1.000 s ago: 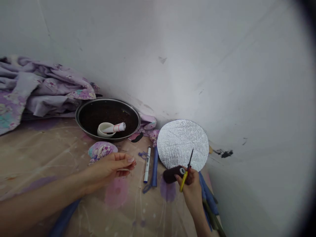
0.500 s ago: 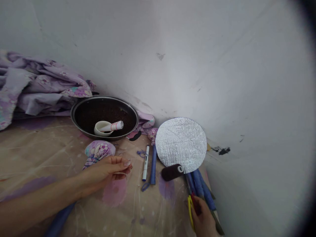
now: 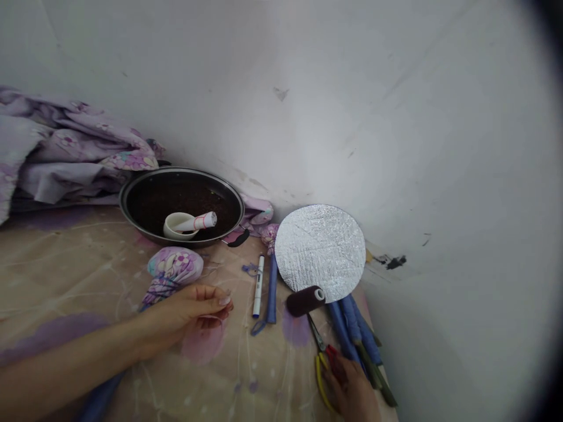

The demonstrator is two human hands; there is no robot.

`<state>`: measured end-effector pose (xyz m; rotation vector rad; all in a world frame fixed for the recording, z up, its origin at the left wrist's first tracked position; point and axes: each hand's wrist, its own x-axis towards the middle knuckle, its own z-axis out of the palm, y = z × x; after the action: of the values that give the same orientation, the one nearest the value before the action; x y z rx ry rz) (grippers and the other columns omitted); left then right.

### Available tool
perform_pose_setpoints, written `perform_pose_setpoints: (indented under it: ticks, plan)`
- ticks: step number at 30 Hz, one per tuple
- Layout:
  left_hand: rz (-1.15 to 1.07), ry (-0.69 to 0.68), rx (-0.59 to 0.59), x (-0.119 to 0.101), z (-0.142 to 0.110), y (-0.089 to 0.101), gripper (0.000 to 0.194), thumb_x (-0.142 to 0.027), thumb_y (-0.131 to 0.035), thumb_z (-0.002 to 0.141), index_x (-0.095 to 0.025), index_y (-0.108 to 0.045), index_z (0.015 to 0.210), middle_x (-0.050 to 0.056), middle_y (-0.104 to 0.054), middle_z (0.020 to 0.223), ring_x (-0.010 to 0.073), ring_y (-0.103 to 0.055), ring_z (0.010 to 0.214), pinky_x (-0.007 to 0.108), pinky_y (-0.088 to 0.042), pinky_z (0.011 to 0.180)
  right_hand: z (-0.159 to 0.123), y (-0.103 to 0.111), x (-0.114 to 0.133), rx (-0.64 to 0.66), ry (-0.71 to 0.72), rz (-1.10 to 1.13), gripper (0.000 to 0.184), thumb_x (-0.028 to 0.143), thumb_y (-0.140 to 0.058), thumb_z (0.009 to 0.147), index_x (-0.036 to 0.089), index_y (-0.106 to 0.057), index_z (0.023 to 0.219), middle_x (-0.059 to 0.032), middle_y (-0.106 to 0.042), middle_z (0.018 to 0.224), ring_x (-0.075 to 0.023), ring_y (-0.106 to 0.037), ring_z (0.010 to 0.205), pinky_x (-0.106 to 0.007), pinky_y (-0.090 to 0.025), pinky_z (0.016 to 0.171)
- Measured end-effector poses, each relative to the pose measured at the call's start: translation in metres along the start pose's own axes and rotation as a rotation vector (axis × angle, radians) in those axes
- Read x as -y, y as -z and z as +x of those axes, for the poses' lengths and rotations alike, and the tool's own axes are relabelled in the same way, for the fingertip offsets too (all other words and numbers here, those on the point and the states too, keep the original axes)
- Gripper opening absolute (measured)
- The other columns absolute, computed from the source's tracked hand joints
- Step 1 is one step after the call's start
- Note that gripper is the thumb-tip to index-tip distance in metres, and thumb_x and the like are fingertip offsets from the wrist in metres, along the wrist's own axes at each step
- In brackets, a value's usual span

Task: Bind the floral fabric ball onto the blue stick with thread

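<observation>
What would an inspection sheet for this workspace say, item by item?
Surface: patterned cover, creased.
Things: scissors near the dark thread spool, which lies on its side.
Clutter: marker, silver disc, blue-wrapped rods; pan holding a bowl and white roll.
Hands: right at the scissors' handles; left with fingertips together, contents unclear.
Cables: nothing seen.
Surroundings: scuffed wall, heaped floral fabric.
</observation>
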<state>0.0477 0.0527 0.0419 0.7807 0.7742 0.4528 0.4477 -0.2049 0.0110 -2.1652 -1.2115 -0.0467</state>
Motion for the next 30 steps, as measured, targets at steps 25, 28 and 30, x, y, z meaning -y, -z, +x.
perform_pose_setpoints:
  ticks: [25,28,30]
  plan:
    - [0.239,0.174,0.258,0.008,-0.038,-0.013,0.084,-0.094,-0.116,0.066,-0.027,-0.07,0.085,0.001,-0.098,0.087,0.0119,-0.07,0.058,0.025,-0.033,0.051,-0.014,-0.094,0.241,0.681,-0.474,1.454,0.076,0.094,-0.119,0.078,0.028,-0.085,0.092,0.013,-0.049,0.061,-0.0085,-0.025,0.05,-0.025,-0.03,0.054]
    - [0.244,0.209,0.248,0.019,-0.031,-0.007,0.084,-0.09,-0.119,0.06,-0.028,-0.068,0.083,0.001,-0.096,0.082,0.0116,-0.066,0.054,0.026,-0.03,0.049,-0.007,-0.086,0.237,0.636,-0.481,1.48,0.081,0.09,-0.123,0.074,0.026,-0.076,0.087,0.0098,-0.068,0.079,-0.0025,-0.018,0.049,-0.023,-0.025,0.049]
    - [0.255,0.219,0.243,0.029,-0.025,-0.005,0.087,-0.095,-0.117,0.054,-0.028,-0.067,0.08,0.001,-0.094,0.079,0.0116,-0.064,0.051,0.027,-0.028,0.047,-0.004,-0.085,0.234,0.621,-0.488,1.477,0.084,0.09,-0.124,0.073,0.026,-0.071,0.086,0.0084,-0.074,0.086,-0.001,-0.018,0.048,-0.022,-0.023,0.048]
